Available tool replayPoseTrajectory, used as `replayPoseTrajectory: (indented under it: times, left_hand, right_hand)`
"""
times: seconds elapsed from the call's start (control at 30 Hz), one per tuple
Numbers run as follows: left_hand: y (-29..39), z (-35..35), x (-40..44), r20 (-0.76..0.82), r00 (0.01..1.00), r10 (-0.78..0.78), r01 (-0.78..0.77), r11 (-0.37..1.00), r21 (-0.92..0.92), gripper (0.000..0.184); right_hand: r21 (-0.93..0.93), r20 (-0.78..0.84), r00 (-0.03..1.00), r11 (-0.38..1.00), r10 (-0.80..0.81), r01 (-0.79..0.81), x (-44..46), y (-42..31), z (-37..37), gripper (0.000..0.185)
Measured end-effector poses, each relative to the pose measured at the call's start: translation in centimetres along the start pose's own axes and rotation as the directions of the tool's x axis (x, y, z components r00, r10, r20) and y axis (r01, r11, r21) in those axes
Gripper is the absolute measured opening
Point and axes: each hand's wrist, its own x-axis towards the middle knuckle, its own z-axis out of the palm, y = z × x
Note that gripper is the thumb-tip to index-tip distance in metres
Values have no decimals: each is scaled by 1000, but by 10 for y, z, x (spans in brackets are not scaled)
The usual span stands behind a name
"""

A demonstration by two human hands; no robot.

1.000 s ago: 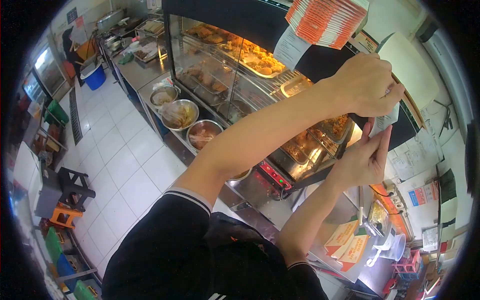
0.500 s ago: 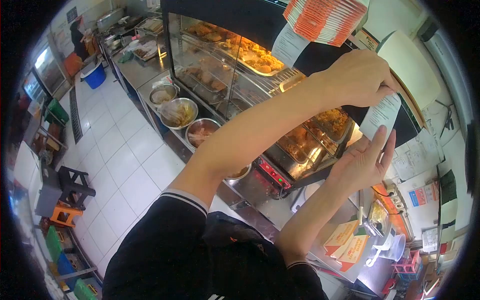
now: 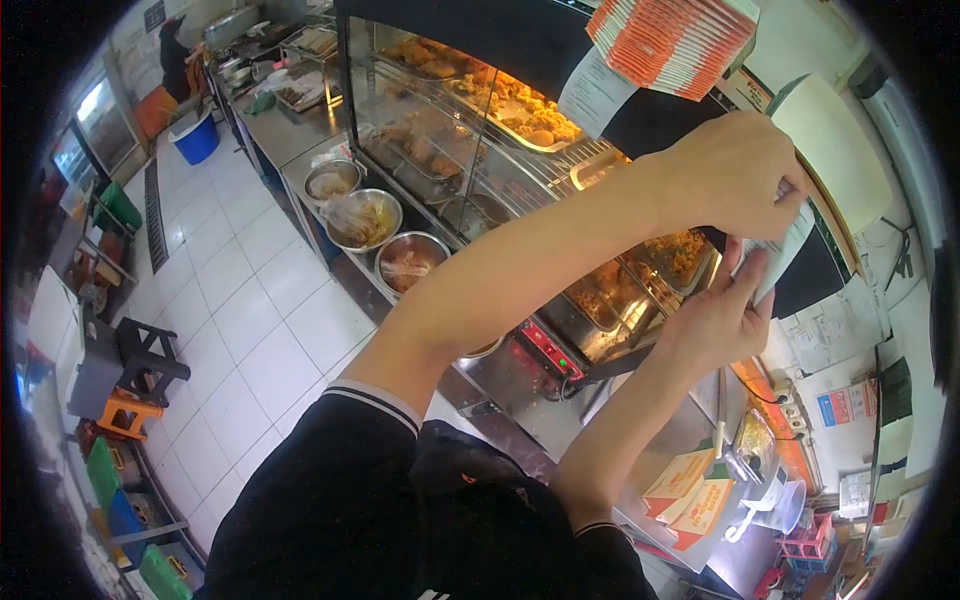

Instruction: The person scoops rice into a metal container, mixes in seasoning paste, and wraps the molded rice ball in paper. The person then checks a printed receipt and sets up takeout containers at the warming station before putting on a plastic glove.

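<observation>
A white printed paper slip (image 3: 790, 250) is held above the right end of the food warmer, partly hidden by my fingers. My left hand (image 3: 740, 180) reaches across from the left, its fingers closed at the slip's upper part. Below it, my right hand (image 3: 715, 320) pinches the lower part between thumb and fingers. The slip looks curled or folded, and its print is unreadable. Near my left hand, a stack of orange-and-white folded cartons (image 3: 670, 45) lies on top of the warmer, with another printed slip (image 3: 595, 95) beside it.
The glass food warmer (image 3: 430, 130) holds trays of fried food. Metal bowls (image 3: 365, 220) line the counter before it. Orange-and-white cartons (image 3: 690, 500) lie at lower right. Stools (image 3: 150, 355) and a blue bucket (image 3: 197, 140) stand on the tiled floor. Another person (image 3: 173, 60) is far left.
Both hands still hold the slip. My right hand has moved slightly left, and the slip has gone from flat to curled or folded. The view has shifted a little.
</observation>
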Motion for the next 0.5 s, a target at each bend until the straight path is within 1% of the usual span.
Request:
replayPoseTrajectory:
  times: [0.03, 0.07, 0.13, 0.2, 0.27, 0.3, 0.33, 0.4, 0.43, 0.47, 0.5]
  left_hand:
    - [2, 0, -1, -2, 1000, 0, 0, 1000, 0, 23]
    - [3, 1, -2, -28, 1000, -1, 2, 999, 34, 24]
    - [4, 1, -2, -57, 998, -3, 6, 998, 67, 24]
    - [2, 0, -1, -28, 999, -20, 21, 999, 43, 22]
    - [1, 0, -1, -33, 999, -27, 27, 999, 17, 22]
    - [1, 1, -2, -29, 999, -28, 28, 1000, -15, 21]
    - [1, 2, -3, -29, 999, -29, 29, 999, -18, 21]
    - [1, 4, -3, -87, 996, 4, -1, 999, 33, 22]
    - [-1, 3, -3, -87, 996, 6, -4, 1000, 29, 22]
    - [-1, 0, -2, -47, 999, 3, -1, 999, 39, 22]
    - [-1, 0, 0, -5, 1000, 5, -5, 999, 40, 22]
  right_hand:
    - [-164, 14, 996, 982, -90, 91, -2, -3, 1, 29]
    - [-320, 44, 983, 930, -177, 182, -3, -5, 4, 30]
    - [-317, 53, 983, 930, -177, 184, -2, -3, 2, 30]
    - [-315, 61, 983, 931, -174, 185, 1, -3, -4, 30]
    - [-103, 95, 995, 994, 41, -32, 5, -6, -15, 26]
    - [-302, 73, 997, 952, -30, 50, 4, -5, -16, 28]
    - [-305, 72, 997, 951, -30, 51, 3, -4, -16, 28]
    - [-410, 8, 981, 895, -192, 178, -1, -5, -10, 28]
    - [-412, 7, 981, 893, -196, 181, -2, -6, -9, 28]
    - [-245, 33, 994, 964, -100, 105, -1, -8, -10, 28]
    - [-78, 71, 997, 997, -18, 23, 1, -11, -13, 28]
